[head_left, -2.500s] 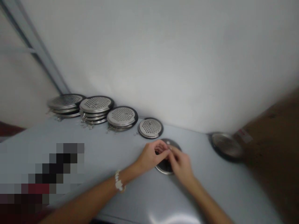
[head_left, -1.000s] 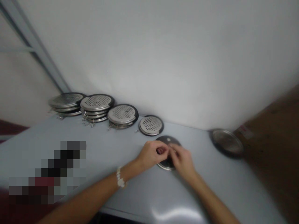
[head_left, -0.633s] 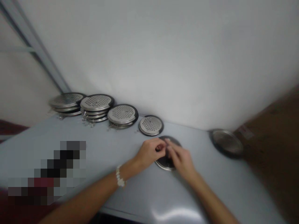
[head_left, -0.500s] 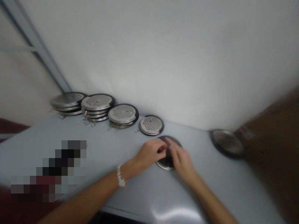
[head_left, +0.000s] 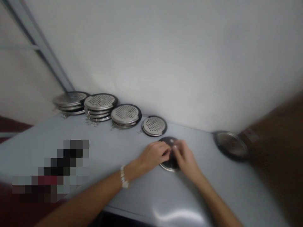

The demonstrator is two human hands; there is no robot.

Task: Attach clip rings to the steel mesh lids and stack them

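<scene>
Both hands have settled a little lower onto the dark round disc (head_left: 167,141) since the earlier view, and their fingers sit closer to its surface. The disc, steel-rimmed, lies flat on the pale grey tabletop (head_left: 111,148), directly beneath the hands. The left hand (head_left: 153,155), a white beaded bracelet (head_left: 123,177) at its wrist, is curled, its fingers drawn in over the disc's near edge. The right hand (head_left: 186,159) comes in from the other side, its fingertips (head_left: 176,147) bunched together and pressed close to a small pale spot on the disc. The two grips nearly meet, but whether they pinch anything tiny is too blurred to tell. Held this tightly together, they look placed for fine work on the disc rather than for lifting it. Along the wall behind runs a row of perforated steel discs: two stacks (head_left: 70,99) (head_left: 100,102), a shorter stack (head_left: 126,114) and a single one (head_left: 154,126). Well off to the right, a plain steel dish (head_left: 230,145) sits at the tabletop's far corner.
</scene>
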